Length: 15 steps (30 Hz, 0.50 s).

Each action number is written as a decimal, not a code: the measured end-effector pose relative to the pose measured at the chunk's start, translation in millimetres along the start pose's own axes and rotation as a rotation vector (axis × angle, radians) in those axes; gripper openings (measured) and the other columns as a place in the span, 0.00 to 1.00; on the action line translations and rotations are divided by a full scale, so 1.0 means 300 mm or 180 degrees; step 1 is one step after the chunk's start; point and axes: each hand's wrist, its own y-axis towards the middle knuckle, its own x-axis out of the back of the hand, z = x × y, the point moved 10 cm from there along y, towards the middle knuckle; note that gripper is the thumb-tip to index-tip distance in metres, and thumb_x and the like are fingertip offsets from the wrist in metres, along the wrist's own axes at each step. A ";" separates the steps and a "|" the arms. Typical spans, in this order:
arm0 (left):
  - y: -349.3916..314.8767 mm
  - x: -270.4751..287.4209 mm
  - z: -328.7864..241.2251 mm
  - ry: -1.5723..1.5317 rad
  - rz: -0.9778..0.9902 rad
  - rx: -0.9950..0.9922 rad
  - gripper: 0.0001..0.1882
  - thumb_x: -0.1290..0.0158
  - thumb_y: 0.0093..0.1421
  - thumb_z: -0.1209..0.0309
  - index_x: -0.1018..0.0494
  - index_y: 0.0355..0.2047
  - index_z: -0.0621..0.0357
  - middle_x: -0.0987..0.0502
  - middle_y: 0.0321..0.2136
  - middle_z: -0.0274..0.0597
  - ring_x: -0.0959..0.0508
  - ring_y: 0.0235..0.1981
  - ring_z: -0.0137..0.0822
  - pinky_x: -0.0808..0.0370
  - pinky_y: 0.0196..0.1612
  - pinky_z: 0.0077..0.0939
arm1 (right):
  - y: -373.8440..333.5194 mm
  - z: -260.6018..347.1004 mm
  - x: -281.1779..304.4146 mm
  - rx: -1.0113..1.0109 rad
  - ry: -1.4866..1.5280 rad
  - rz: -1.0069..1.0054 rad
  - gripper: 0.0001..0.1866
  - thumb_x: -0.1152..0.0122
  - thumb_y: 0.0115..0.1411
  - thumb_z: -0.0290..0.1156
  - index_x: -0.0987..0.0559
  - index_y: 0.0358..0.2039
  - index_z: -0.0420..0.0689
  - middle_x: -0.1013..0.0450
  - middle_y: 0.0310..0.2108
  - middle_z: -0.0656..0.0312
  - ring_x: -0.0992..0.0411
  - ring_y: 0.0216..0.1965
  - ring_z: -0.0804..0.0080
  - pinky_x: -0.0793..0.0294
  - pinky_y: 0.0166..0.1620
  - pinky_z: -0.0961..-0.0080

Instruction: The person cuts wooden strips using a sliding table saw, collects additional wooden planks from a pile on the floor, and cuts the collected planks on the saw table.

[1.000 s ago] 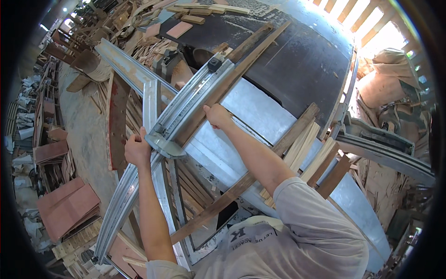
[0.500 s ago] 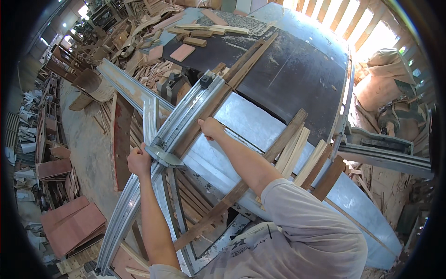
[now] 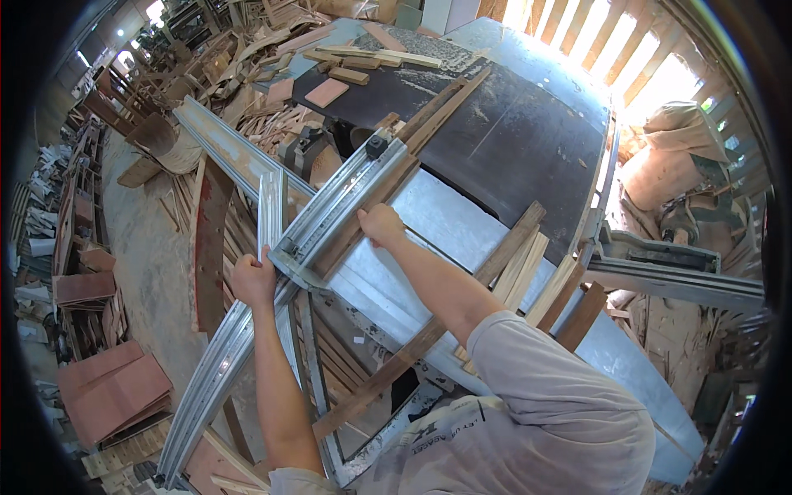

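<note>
Pushed farther up the saw table (image 3: pixel 528 148) since a second ago: metal sliding fence (image 3: pixel 342 206) with long wooden strip (image 3: pixel 412 144) beside it. Left hand (image 3: pixel 252 279) clenched on fence's near end; right hand (image 3: pixel 381 224) pressing down on strip, fingers curled.

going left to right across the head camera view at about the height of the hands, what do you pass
Reddish boards stacked on the floor → left hand on the metal rail → metal sliding fence → right hand on the wooden strip → loose wooden slats → tan sack.
</note>
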 end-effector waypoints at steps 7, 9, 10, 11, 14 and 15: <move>-0.162 0.076 0.044 -0.1800 0.0080 -0.0976 0.18 0.47 0.61 0.68 0.30 0.50 0.63 0.30 0.53 0.53 0.30 0.55 0.46 0.38 0.59 0.34 | 0.051 -0.170 0.089 -0.0429 0.1944 -0.0479 0.19 0.37 0.53 0.43 0.25 0.17 0.40 0.32 0.11 0.60 0.33 0.10 0.69 0.28 0.16 0.68; -0.349 0.125 0.104 -0.1920 0.0524 -0.0829 0.20 0.47 0.61 0.70 0.32 0.51 0.66 0.29 0.52 0.53 0.30 0.55 0.45 0.37 0.59 0.35 | -0.112 -0.197 0.207 -0.0600 0.2771 -0.0313 0.17 0.37 0.54 0.43 0.25 0.19 0.43 0.35 0.13 0.64 0.36 0.10 0.74 0.32 0.13 0.71; -0.463 0.093 0.209 -0.2020 0.0994 -0.0638 0.20 0.46 0.60 0.69 0.31 0.51 0.64 0.26 0.48 0.52 0.27 0.51 0.44 0.34 0.56 0.35 | -0.217 -0.204 0.297 -0.0504 0.2569 -0.0247 0.16 0.37 0.54 0.43 0.25 0.21 0.44 0.36 0.13 0.65 0.37 0.10 0.75 0.34 0.13 0.72; -0.588 0.081 0.206 -0.1923 0.1710 -0.0776 0.20 0.44 0.59 0.70 0.30 0.50 0.63 0.25 0.45 0.50 0.25 0.48 0.44 0.31 0.53 0.34 | -0.324 -0.259 0.414 -0.0416 0.2371 -0.0248 0.16 0.38 0.55 0.44 0.24 0.22 0.44 0.36 0.14 0.66 0.38 0.10 0.77 0.37 0.12 0.74; -0.925 0.129 0.290 -0.1247 0.2638 -0.0585 0.31 0.34 0.48 0.68 0.31 0.52 0.62 0.25 0.47 0.53 0.25 0.48 0.47 0.30 0.52 0.35 | -0.649 -0.474 0.644 -0.0316 0.1919 -0.0485 0.19 0.41 0.59 0.44 0.25 0.20 0.42 0.36 0.11 0.67 0.38 0.09 0.78 0.40 0.12 0.77; -0.999 0.149 0.306 -0.1180 0.2733 -0.0596 0.34 0.33 0.45 0.68 0.32 0.53 0.61 0.26 0.47 0.54 0.25 0.48 0.48 0.29 0.51 0.36 | -0.751 -0.568 0.704 -0.0346 0.1703 -0.0558 0.20 0.41 0.59 0.44 0.24 0.19 0.41 0.35 0.11 0.66 0.38 0.09 0.77 0.41 0.12 0.77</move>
